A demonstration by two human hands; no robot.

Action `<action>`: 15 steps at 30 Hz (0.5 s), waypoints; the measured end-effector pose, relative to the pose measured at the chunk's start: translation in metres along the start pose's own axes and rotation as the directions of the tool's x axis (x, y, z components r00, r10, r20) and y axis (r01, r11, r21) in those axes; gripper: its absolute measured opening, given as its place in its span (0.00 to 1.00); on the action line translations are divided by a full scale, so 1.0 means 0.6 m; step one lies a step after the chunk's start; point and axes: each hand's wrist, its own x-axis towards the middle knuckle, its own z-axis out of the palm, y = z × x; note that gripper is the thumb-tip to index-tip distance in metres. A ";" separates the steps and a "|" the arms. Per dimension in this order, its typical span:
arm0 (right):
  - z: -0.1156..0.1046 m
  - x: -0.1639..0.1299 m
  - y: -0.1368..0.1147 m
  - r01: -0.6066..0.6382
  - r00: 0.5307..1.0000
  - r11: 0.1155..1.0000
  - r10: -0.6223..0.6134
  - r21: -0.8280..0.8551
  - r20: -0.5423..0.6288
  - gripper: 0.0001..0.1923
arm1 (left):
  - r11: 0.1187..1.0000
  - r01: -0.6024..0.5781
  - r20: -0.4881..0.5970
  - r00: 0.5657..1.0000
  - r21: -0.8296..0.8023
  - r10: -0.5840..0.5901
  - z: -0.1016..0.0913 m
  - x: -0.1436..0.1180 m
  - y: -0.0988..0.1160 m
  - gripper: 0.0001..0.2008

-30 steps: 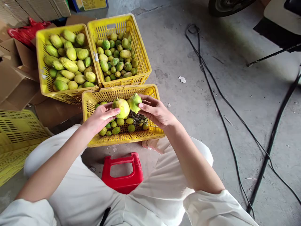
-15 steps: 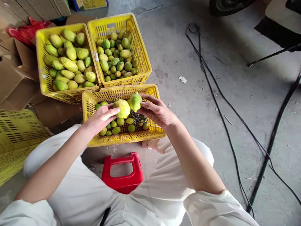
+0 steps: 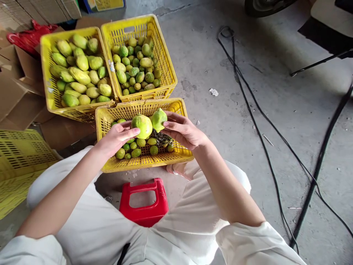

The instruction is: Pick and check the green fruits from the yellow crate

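A large yellow-green lemon (image 3: 142, 126) is gripped by my left hand (image 3: 119, 135), thumb across its front. Close beside it, my right hand (image 3: 184, 129) holds a smaller, greener lemon (image 3: 158, 119) between thumb and fingers. Both fruits are above a yellow plastic crate (image 3: 146, 164). Several small green lemons (image 3: 136, 152) lie in that crate, along with a dark netted clump (image 3: 162, 140) on its right side. My hands hide part of the crate's contents.
Behind stand a yellow crate (image 3: 44, 70) of large yellow-green fruit and another yellow crate (image 3: 168, 70) of smaller ones. A red plastic stool (image 3: 160, 206) sits between my legs. Black cables (image 3: 256, 106) cross the floor at right; cardboard (image 3: 16, 99) lies at left.
Both lemons have turned slightly in my fingers, the green one showing a different side. My hands stay in nearly the same place over the crate.
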 end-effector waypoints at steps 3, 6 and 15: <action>-0.001 0.001 0.003 0.016 1.000 1.000 -0.015 -0.026 0.008 0.33 | 0.999 -0.017 -0.005 1.000 -0.036 0.017 -0.002 0.003 -0.005 0.28; 0.000 0.000 0.004 0.044 0.999 0.997 -0.043 -0.061 0.010 0.34 | 0.998 -0.029 -0.021 0.999 -0.063 0.028 -0.002 0.004 -0.011 0.29; 0.006 -0.002 0.004 0.082 0.996 0.990 -0.085 -0.117 -0.025 0.34 | 0.999 -0.046 -0.028 0.999 0.001 0.046 0.003 -0.001 0.000 0.29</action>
